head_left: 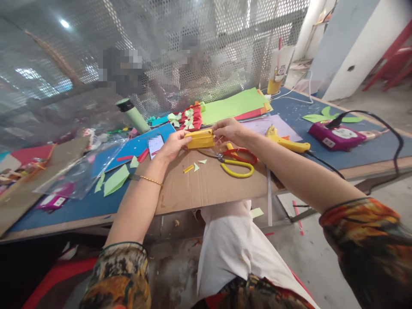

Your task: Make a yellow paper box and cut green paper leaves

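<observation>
A small yellow folded-paper piece (200, 140) is held up over the brown cardboard (183, 193). My left hand (174, 145) pinches its left end. At its right end are the closed fingers of my right hand (232, 131), pressed to the paper's edge. Just below lie scissors (238, 168) with one yellow and one red handle, partly under my right hand. Small green scraps (196, 167) and a yellow strip (188, 169) rest on the cardboard.
A yellow glue gun (286, 142) and a purple power block (337, 135) with a black cable are on the right. Green sheets (231, 105), red bows (192, 118), a green bottle (133, 116) and a phone (156, 146) lie beyond. A mesh panel stands behind.
</observation>
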The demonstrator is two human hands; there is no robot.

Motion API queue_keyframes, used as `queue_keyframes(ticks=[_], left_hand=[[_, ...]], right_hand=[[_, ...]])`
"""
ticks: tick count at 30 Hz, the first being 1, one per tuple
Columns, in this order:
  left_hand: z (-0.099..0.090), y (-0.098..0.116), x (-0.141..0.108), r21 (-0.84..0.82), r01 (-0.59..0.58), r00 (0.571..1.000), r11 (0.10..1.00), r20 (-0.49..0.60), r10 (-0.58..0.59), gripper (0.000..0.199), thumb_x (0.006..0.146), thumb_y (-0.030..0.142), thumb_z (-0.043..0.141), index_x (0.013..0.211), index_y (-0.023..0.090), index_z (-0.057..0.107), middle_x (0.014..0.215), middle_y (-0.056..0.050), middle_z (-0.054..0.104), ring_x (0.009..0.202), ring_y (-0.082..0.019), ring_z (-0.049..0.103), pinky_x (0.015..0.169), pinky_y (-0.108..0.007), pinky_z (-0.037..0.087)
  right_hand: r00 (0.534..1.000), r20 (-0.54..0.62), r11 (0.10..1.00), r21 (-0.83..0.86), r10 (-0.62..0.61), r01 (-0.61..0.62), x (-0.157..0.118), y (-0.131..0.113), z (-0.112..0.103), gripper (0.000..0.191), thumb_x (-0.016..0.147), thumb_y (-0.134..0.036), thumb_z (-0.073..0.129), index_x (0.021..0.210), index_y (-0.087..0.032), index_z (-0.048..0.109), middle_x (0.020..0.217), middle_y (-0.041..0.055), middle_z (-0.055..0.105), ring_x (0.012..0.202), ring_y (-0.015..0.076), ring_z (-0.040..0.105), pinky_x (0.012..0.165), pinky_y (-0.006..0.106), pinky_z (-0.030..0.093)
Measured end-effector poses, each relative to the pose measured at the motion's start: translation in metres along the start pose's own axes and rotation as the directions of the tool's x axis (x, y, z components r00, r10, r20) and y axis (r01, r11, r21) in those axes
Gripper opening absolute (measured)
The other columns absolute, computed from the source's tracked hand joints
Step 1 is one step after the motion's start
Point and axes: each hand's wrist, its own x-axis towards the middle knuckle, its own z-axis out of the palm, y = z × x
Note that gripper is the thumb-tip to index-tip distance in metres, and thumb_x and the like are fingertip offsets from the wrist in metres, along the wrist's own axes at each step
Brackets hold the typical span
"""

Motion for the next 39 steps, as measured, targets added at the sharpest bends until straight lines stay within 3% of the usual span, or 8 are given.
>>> queue_keyframes(ticks=[9,15,20,24,29,35,39], left_hand=[[-0.007,-0.001,0.0,-0.039,-0.002,0.999,0.999,0.034,0.003,0.035,0.068,0.03,0.094,0.091,0.017,0.071,0.083,-0.001,0.07,0.071,-0.013,0.059,0.061,-0.024,0.043],[-0.021,0.004,-0.004,-0.174,-0.08,0.988,0.982,0.117,0.101,0.059,0.059,0.049,0.108,0.096,0.019,0.074,0.096,-0.004,0.076,0.083,-0.015,0.066,0.07,-0.025,0.052],[-0.025,0.011,-0.014,-0.301,-0.113,0.964,0.947,0.199,0.178,0.059,0.062,0.05,0.109,0.099,0.018,0.076,0.095,-0.003,0.078,0.082,-0.014,0.069,0.072,-0.023,0.055],[-0.026,0.015,-0.021,-0.34,-0.16,0.947,0.927,0.211,0.241,0.048,0.068,0.044,0.107,0.096,0.018,0.078,0.09,-0.002,0.077,0.08,-0.013,0.071,0.075,-0.023,0.057],[-0.026,0.018,-0.027,-0.327,-0.184,0.944,0.927,0.206,0.26,0.045,0.068,0.043,0.107,0.09,0.018,0.077,0.092,-0.002,0.078,0.082,-0.013,0.071,0.077,-0.023,0.057],[-0.025,0.018,-0.028,-0.307,-0.163,0.94,0.938,0.24,0.241,0.043,0.069,0.042,0.107,0.091,0.018,0.078,0.094,-0.004,0.08,0.086,-0.014,0.073,0.082,-0.025,0.057],[-0.024,0.018,-0.029,-0.282,-0.142,0.937,0.949,0.271,0.221,0.043,0.069,0.044,0.106,0.092,0.019,0.08,0.096,-0.005,0.081,0.087,-0.015,0.074,0.088,-0.027,0.058]], right_hand=[[0.995,0.077,0.993,-0.095,-0.066,0.073,0.003,0.008,0.003,0.028,0.066,0.011,0.068,0.064,-0.016,0.076,0.05,-0.0032,0.062,0.047,0.0067,0.052,0.044,0.016,0.042],[0.979,0.065,0.981,-0.012,-0.193,0.194,-0.003,-0.004,0.001,0.028,0.068,0.01,0.067,0.078,-0.013,0.079,0.069,0.0006,0.076,0.051,0.0075,0.059,0.05,0.019,0.052],[0.905,0.168,0.912,-0.065,-0.391,0.405,-0.015,-0.015,-0.009,0.02,0.073,0.001,0.071,0.086,-0.011,0.08,0.069,0.0004,0.072,0.058,0.0104,0.063,0.049,0.021,0.051],[0.823,0.311,0.844,-0.105,-0.474,0.526,-0.027,-0.02,-0.014,0.018,0.08,-0.011,0.072,0.095,-0.011,0.082,0.068,-0.0005,0.07,0.06,0.0104,0.062,0.053,0.022,0.051],[0.72,0.401,0.732,-0.156,-0.567,0.663,-0.037,-0.018,-0.01,0.021,0.09,-0.03,0.076,0.098,-0.011,0.082,0.073,0.0003,0.069,0.061,0.0096,0.055,0.056,0.025,0.043],[0.608,0.366,0.49,-0.368,-0.705,0.79,-0.041,-0.009,0.002,0.011,0.093,-0.013,0.067,0.095,-0.015,0.078,0.084,0.0017,0.073,0.067,0.0098,0.054,0.067,0.026,0.042],[0.608,0.33,0.468,-0.415,-0.722,0.78,-0.042,-0.002,0.011,0.018,0.093,-0.009,0.063,0.094,-0.014,0.079,0.079,0.0015,0.071,0.067,0.011,0.053,0.068,0.026,0.04]])
